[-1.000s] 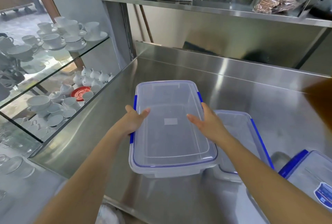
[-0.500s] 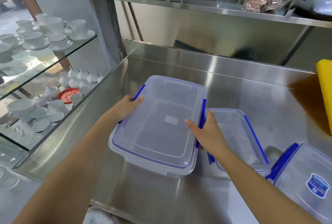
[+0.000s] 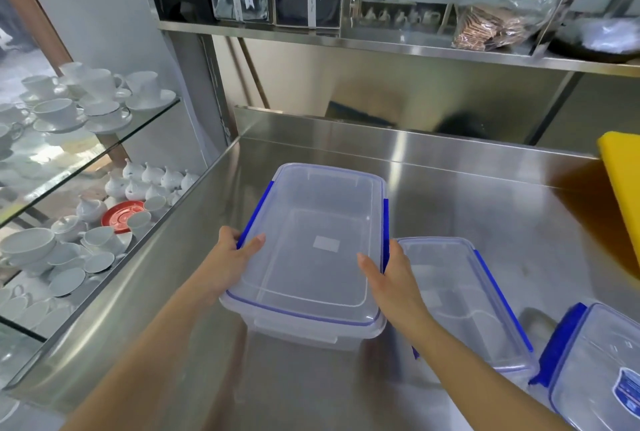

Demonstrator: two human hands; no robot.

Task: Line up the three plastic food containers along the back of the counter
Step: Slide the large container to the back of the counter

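Observation:
A large clear plastic container (image 3: 311, 240) with blue side clips and a closed lid is held over the steel counter (image 3: 485, 209), left of centre. My left hand (image 3: 230, 257) grips its left edge by the blue clip. Its right edge is gripped by my right hand (image 3: 391, 278). A second, smaller clear container (image 3: 460, 299) with blue clips sits on the counter just to the right, close behind my right hand. A third container (image 3: 602, 371) with a blue clip and a label lies at the lower right corner, partly cut off by the frame.
The counter's raised steel back edge (image 3: 398, 140) runs behind the containers. A yellow board (image 3: 623, 195) stands at the right. Glass shelves with white cups and teapots (image 3: 86, 108) stand beyond the counter's left edge. A steel shelf (image 3: 381, 46) with packets hangs overhead.
The large container has travelled away from me toward the back of the counter and turned slightly, with both hands still holding its sides. The other two containers have stayed in place.

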